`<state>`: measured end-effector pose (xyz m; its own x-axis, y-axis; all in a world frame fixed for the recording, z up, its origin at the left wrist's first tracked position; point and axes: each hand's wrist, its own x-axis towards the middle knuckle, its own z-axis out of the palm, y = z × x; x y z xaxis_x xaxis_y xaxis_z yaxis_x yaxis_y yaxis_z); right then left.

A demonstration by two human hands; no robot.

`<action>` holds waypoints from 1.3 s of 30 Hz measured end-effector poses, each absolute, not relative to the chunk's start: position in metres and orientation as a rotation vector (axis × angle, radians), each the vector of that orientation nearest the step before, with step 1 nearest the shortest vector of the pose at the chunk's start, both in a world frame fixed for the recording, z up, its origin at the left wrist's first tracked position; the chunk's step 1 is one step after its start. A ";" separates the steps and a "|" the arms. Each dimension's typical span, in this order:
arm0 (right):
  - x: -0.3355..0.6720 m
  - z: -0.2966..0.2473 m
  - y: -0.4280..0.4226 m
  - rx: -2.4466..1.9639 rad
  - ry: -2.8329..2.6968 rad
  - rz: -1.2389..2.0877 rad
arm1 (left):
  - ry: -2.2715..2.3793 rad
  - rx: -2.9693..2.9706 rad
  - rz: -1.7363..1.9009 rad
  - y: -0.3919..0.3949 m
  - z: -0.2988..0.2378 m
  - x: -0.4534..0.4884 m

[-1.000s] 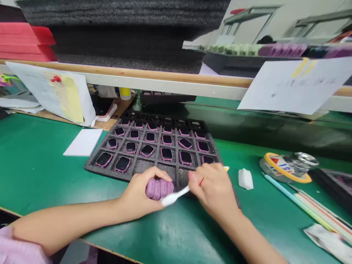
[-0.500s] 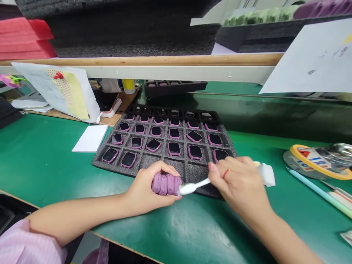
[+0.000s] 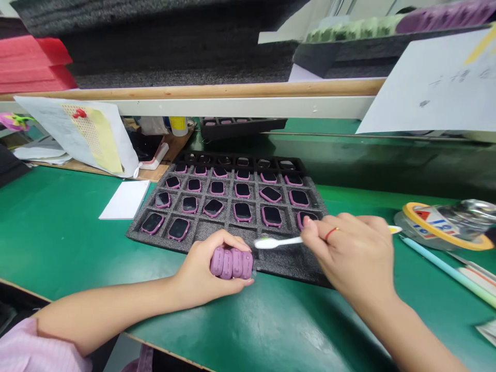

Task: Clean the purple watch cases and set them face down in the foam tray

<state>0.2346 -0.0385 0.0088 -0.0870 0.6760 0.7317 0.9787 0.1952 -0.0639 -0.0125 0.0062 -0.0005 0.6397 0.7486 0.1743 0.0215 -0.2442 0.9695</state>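
My left hand [image 3: 211, 268] is closed round a row of several purple watch cases [image 3: 231, 263], pressed side by side with their edges facing up. My right hand [image 3: 354, 256] grips a white toothbrush [image 3: 284, 242] by its handle. The brush head is just above and to the right of the watch cases, apart from them. Behind both hands lies a black foam tray [image 3: 135, 230] with square compartments. Many hold a purple watch case with a dark screen, such as the watch [image 3: 179, 229] in the front row. My hands partly hide the tray's front compartments.
A white pad of paper [image 3: 124, 200] lies left of the tray. On the right are a clear bottle with an orange ring [image 3: 445, 225] and a pale blue pen [image 3: 437, 261]. A shelf edge [image 3: 217, 107] with black foam stacks [image 3: 166, 57] runs above, and a paper sheet [image 3: 430, 82] hangs from it.
My right hand has lifted the toothbrush up and away from the watch cases, which it was touching or nearly touching. My left hand keeps its hold on them. The view has shifted slightly.
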 end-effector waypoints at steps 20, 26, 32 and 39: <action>0.284 0.007 -0.027 -1.898 -1.564 -0.528 | 0.698 1.767 0.810 0.004 -0.003 -0.012; 0.322 0.015 -0.003 -2.161 -1.543 -0.445 | 0.740 1.863 0.800 0.008 -0.004 -0.013; 0.285 0.039 0.013 -2.220 -1.699 -0.400 | 0.765 2.002 0.776 0.012 -0.005 -0.019; 0.243 0.029 0.002 -2.012 -1.886 -0.478 | 0.809 2.022 0.777 0.020 -0.010 -0.017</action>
